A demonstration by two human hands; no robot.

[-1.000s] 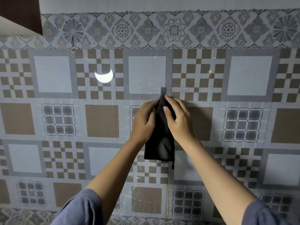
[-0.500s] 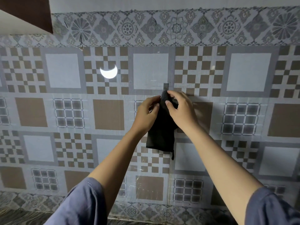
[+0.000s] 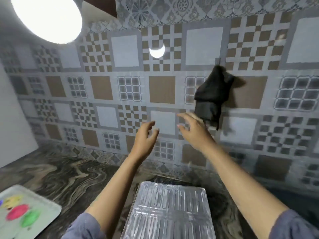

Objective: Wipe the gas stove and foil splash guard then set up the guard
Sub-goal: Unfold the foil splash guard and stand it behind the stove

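Head view shows both hands now off the black cloth (image 3: 213,94), which hangs alone on the tiled wall (image 3: 124,90). Left hand (image 3: 145,137) and right hand (image 3: 195,130) hover with fingers spread, empty, above the folded foil splash guard (image 3: 170,211) on the counter (image 3: 65,171).

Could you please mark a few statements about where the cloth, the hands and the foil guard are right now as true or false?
1. The dark cloth hangs from a wall hook. True.
2. The right hand grips the cloth. False: it is open, just below the cloth.
3. The left hand is empty. True.
4. The folded silver foil splash guard stands upright against the tiles. False: it lies flat on the marbled countertop.
5. A white tray with coloured shapes sits at the lower left. True.
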